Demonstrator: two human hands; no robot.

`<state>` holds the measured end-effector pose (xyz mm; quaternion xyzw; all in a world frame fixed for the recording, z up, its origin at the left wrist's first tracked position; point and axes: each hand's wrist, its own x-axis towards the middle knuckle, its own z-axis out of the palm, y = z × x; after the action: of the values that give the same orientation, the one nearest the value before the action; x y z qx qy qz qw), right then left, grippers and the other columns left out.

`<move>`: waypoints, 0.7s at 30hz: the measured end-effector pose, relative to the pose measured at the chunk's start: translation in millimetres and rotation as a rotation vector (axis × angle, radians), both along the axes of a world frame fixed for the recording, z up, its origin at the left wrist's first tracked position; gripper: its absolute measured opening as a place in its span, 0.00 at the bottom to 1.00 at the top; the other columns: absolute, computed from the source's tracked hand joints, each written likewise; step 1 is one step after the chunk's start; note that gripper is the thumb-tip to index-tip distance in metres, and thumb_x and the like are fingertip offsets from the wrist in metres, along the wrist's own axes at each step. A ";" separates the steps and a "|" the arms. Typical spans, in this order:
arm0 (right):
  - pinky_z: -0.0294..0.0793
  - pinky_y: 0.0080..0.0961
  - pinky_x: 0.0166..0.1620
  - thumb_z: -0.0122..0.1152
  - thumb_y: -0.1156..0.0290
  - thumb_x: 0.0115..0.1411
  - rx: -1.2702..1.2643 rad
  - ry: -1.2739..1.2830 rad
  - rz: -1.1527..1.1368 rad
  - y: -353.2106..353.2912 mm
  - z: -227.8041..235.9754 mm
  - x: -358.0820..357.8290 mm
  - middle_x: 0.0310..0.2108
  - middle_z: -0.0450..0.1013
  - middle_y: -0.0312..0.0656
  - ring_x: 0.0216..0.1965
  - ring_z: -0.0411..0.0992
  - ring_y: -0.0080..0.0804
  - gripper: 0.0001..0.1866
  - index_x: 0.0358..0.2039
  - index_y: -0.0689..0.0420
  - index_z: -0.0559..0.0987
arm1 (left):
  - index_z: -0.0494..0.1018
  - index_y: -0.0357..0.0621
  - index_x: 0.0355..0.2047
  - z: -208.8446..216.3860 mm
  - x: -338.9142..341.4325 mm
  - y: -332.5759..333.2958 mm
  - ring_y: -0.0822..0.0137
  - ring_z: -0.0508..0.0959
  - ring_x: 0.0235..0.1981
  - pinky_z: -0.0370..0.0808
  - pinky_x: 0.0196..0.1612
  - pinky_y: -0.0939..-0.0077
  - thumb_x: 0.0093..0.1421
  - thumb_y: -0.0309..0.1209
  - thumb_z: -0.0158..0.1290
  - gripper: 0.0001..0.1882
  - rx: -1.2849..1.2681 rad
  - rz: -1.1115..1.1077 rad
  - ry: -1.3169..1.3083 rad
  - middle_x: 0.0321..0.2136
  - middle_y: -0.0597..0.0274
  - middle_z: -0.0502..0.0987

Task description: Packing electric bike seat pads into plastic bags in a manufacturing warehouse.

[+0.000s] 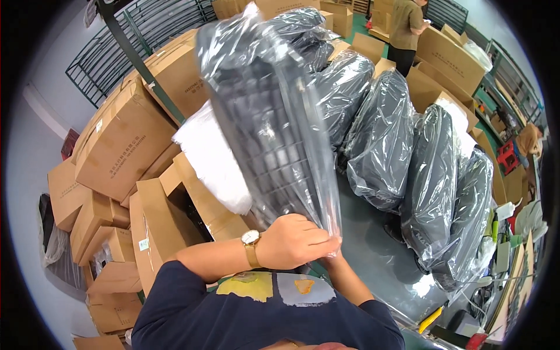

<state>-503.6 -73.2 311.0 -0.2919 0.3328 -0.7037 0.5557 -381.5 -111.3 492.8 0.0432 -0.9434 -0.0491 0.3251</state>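
Where the clear bag (328, 201) gathers: left grip (291, 242) closed on it; right grip (334, 260) mostly hidden behind, its hold impossible to tell.
Dark quilted piece (262, 128): inside that bag, raised beyond both grips, leaning left.
Grey worktop (370, 251): more bagged pieces (382, 140), to the right.
Brown cartons (119, 146): stacked on the left.
Far background: standing person (404, 26).

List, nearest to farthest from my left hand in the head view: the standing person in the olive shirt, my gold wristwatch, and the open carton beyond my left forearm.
From the left hand:
1. Gold wristwatch, on that same wrist.
2. Open carton, off to the left.
3. Standing person, far back, toward the upper right.
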 end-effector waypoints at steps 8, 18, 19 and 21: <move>0.67 0.22 0.49 0.59 0.76 0.54 0.033 0.200 -0.203 -41.7 64.5 -25.8 0.45 0.69 0.42 0.44 0.68 0.27 0.35 0.61 0.65 0.56 | 0.74 0.46 0.43 5.0 12.0 -33.2 0.67 0.69 0.24 0.63 0.26 0.74 0.50 0.26 0.52 0.18 0.050 0.243 0.101 0.22 0.66 0.66; 0.78 0.32 0.34 0.52 0.73 0.59 0.031 0.271 -0.490 -170.7 96.9 -11.2 0.47 0.67 0.43 0.40 0.69 0.35 0.29 0.61 0.52 0.58 | 0.75 0.49 0.35 -113.8 180.7 -4.6 0.58 0.75 0.31 0.72 0.33 0.67 0.57 0.30 0.50 0.07 0.804 0.478 -0.071 0.27 0.59 0.73; 0.78 0.34 0.34 0.53 0.72 0.59 0.105 0.299 -0.534 -177.9 94.2 -2.5 0.46 0.67 0.45 0.40 0.70 0.37 0.28 0.61 0.53 0.59 | 0.76 0.49 0.34 -132.8 205.9 5.0 0.57 0.75 0.33 0.73 0.35 0.65 0.57 0.32 0.49 0.07 0.859 0.546 -0.113 0.28 0.59 0.74; 0.78 0.38 0.36 0.54 0.67 0.60 0.201 0.303 -0.469 -187.6 92.8 -19.1 0.47 0.66 0.49 0.42 0.70 0.42 0.27 0.59 0.55 0.60 | 0.76 0.47 0.35 -168.1 256.4 28.5 0.56 0.75 0.36 0.73 0.38 0.63 0.58 0.33 0.49 0.09 1.063 0.685 -0.074 0.32 0.58 0.76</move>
<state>-522.7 -260.8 403.8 -0.2523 0.5381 -0.7249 0.3483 -125.0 -82.9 324.7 0.4999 -0.7336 -0.4025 0.2235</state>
